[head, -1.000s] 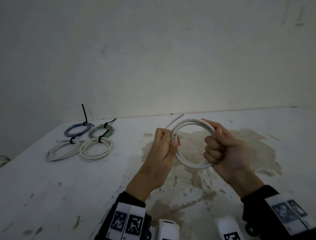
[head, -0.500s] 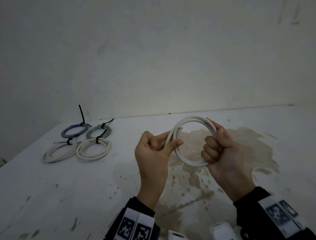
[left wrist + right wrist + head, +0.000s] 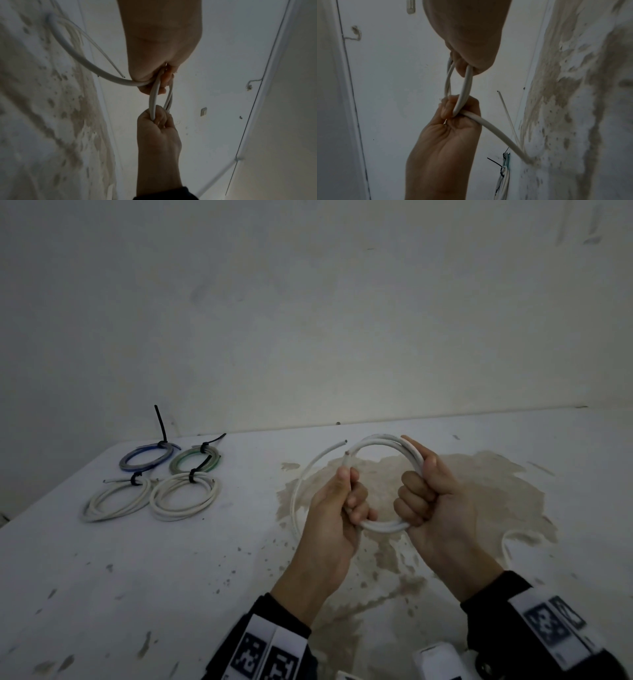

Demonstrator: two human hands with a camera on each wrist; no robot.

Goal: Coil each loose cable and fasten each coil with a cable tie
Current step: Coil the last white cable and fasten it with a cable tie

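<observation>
Both hands hold one white cable coil (image 3: pixel 376 440) above the table (image 3: pixel 171 559). Left hand (image 3: pixel 337 508) grips its nine o'clock side; right hand (image 3: pixel 431 494) clenches three o'clock.

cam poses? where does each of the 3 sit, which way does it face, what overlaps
Head: worn on the head, faces forward and down at the table; shows both hands and sleeves.
Left wrist: looks along the left hand toward the right hand.
Right wrist: mirror view, right hand nearest.
Shared: all three show both hands gripping the white cable.
</observation>
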